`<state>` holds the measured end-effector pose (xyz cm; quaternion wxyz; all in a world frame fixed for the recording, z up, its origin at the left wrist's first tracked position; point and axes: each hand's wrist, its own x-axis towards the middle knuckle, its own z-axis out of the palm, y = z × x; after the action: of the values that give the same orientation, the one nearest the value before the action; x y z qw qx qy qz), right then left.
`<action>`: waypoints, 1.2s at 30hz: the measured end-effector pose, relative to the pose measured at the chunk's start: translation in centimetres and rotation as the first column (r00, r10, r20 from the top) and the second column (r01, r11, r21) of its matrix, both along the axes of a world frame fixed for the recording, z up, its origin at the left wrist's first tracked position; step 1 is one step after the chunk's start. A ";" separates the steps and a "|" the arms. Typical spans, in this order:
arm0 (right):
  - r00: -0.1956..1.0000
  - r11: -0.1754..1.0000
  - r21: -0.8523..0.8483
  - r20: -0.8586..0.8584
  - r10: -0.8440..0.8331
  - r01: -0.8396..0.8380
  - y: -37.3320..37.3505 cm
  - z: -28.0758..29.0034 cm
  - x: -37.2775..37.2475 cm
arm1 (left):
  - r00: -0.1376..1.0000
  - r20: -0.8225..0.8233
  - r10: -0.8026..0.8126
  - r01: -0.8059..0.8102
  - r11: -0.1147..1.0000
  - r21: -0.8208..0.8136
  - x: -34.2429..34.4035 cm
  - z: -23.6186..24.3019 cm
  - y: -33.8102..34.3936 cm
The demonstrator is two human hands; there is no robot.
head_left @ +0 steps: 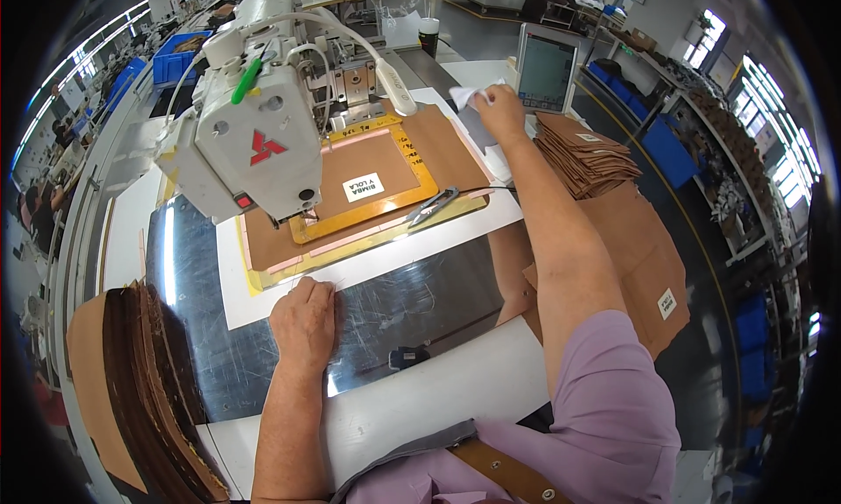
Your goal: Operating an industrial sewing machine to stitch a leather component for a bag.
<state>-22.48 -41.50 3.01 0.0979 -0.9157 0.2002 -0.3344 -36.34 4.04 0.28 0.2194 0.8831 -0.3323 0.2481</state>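
Note:
My right hand [501, 114] reaches far forward and is closed on a crumpled white sheet [466, 95]; whether it is paper or cloth I cannot tell. My left hand [303, 322] rests with curled fingers at the near edge of a white board [368, 272], its fingertips hidden. On that board lies a brown leather piece [447, 149] under a yellow frame [359, 222] with a white printed label [363, 187] inside. Thread snips [434, 206] lie across the frame's near right side. A large sewing machine head [254, 136] stands over the frame's left part.
Brown panels are stacked on the right [583, 153], with a larger brown piece [644, 259] nearer. Dark-edged leather pieces [131, 390] stand at the left. A scratched metal plate [438, 298] carries a small black object [408, 357]. Behind are a screen [546, 70] and a cup [428, 38].

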 end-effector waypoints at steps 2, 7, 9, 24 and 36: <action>0.841 0.975 -0.042 0.498 0.211 -0.219 0.7 1.0 -0.8 | 1.000 -0.007 -0.003 0.003 1.000 -0.002 0.5 -0.2 -0.3; 0.754 0.614 0.441 0.434 0.493 -0.655 9.7 2.4 -3.1 | 0.999 0.032 -0.003 0.003 1.000 0.009 1.1 -0.1 -0.3; 0.630 0.346 0.534 0.562 0.536 -0.771 16.7 1.9 -3.8 | 0.999 0.046 0.028 -0.028 1.000 0.012 1.0 -0.3 0.3; 0.598 -0.270 0.885 0.457 0.658 -0.378 24.9 -1.7 -4.0 | 0.996 0.084 0.006 -0.007 1.000 0.009 0.2 -0.5 0.3; 0.611 -0.017 0.882 0.339 0.715 -0.470 25.4 -1.7 -3.5 | 0.998 0.059 0.002 -0.002 1.000 0.004 0.6 -0.5 0.0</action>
<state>-26.03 -16.12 1.29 0.7118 -0.7001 -0.0517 0.0228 -35.75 4.02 -0.18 0.2072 0.8762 -0.3382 0.2737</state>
